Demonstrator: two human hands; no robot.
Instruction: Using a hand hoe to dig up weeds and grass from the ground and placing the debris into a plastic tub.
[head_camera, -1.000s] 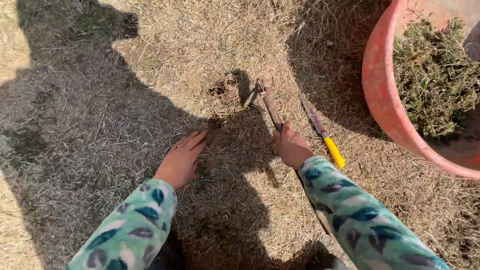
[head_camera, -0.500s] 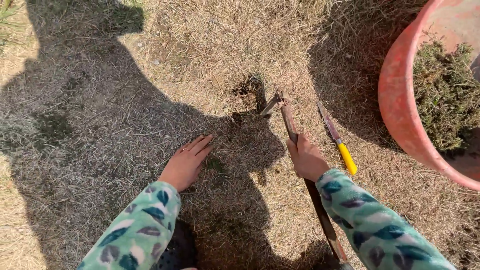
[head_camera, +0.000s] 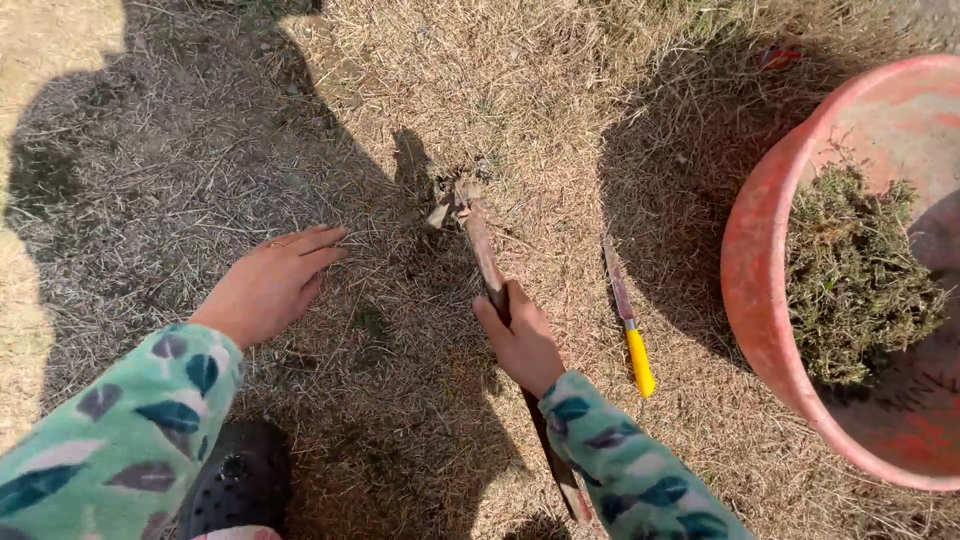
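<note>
**Hoe in right hand, head at a small hole in dry grass**

Right hand (head_camera: 522, 340) clamped round the wooden handle of a hoe (head_camera: 480, 245), fingers wrapped, gripping about midway along it. The long axis runs from the lower right, near the person's body, up and slightly left. The metal head sits ahead of the right hand, touching the ground at a small dug patch (head_camera: 455, 180).

Left hand (head_camera: 268, 285) flat, fingers together and stretched out, palm down on the dry grass (head_camera: 150, 150). It holds nothing. It lies to the left of the handle, well apart from it, fingertips pointing toward the hoe head. Right hand is the nearer of the two to the head, along the shaft.

To the right of the hoe, a knife (head_camera: 628, 320) with a yellow handle lies on the grass, roughly parallel to the hoe, blade away from the person, untouched. Farther right, a big orange tub (head_camera: 760, 260) holds a heap of pulled greenish weeds (head_camera: 850, 280). A dark shoe (head_camera: 240, 480) shows below the left sleeve.
</note>
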